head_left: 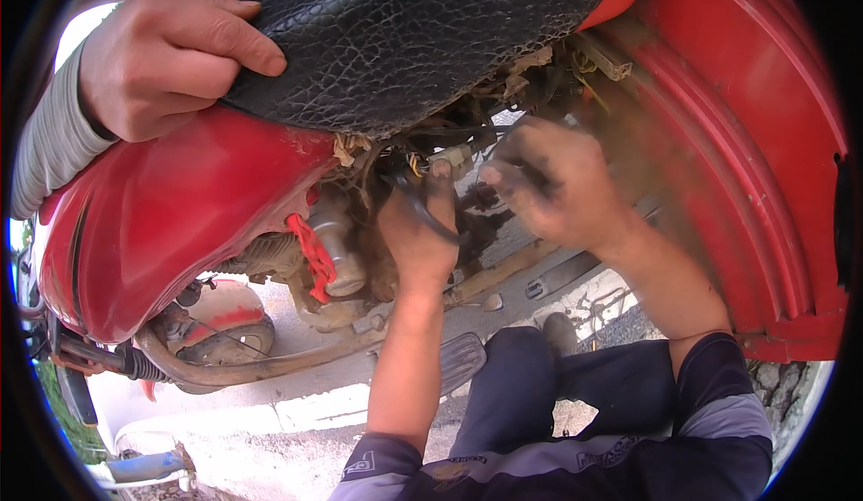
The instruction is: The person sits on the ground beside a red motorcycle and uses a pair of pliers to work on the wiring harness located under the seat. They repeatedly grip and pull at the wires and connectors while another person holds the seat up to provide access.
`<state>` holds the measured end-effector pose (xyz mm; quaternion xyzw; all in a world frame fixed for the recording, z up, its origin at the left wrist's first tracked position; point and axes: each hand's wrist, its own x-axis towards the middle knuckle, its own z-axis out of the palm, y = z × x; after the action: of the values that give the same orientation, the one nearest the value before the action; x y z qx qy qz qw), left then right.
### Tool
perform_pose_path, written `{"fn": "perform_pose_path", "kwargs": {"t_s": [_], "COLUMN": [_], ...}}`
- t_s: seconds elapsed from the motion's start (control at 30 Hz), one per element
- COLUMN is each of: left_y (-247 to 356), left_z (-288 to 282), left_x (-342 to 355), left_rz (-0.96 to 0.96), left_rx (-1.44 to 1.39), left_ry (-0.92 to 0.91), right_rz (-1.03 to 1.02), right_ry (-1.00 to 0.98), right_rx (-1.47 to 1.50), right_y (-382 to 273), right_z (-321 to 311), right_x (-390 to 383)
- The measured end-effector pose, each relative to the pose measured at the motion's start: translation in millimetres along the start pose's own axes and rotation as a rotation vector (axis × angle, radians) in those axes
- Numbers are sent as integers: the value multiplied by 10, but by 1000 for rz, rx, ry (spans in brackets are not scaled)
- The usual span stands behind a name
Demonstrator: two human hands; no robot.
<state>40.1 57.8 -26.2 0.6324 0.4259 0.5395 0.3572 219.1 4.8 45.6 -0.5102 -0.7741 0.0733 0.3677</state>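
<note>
My left hand (418,227) reaches into the motorcycle's open side, thumb on a pale plastic connector (454,156) with yellow wires, fingers closed around it. A black cable (422,213) curves across that hand. My right hand (553,177) is just to its right, fingers curled, with what they hold unclear. Around them are dusty, tangled wires (369,164) and the metal engine (337,249), with a red chain-like piece (315,258) hanging beside it.
Another person's hand (171,65) grips the black seat (395,34) from upper left. A red fuel tank (162,195) is at left, red bodywork (755,106) at right. A frame tube (261,366) and footrest (460,362) lie below, above pale sunlit pavement.
</note>
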Motion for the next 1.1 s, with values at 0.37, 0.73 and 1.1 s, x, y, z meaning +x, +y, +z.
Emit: {"fn": "perform_pose_path", "kwargs": {"t_s": [0.37, 0.73, 1.1], "left_y": [32, 53, -85], "left_z": [57, 50, 196], "left_x": [17, 59, 39], "left_rz": [21, -88, -301], "left_rx": [-63, -225, -859], "left_ry": [-39, -86, -164], "right_rz": [735, 539, 594], "right_ry": [8, 134, 107], "right_rx": [1237, 868, 786], "right_y": [-67, -89, -223], "right_z": [534, 592, 466], "right_x": [-64, -116, -78]}}
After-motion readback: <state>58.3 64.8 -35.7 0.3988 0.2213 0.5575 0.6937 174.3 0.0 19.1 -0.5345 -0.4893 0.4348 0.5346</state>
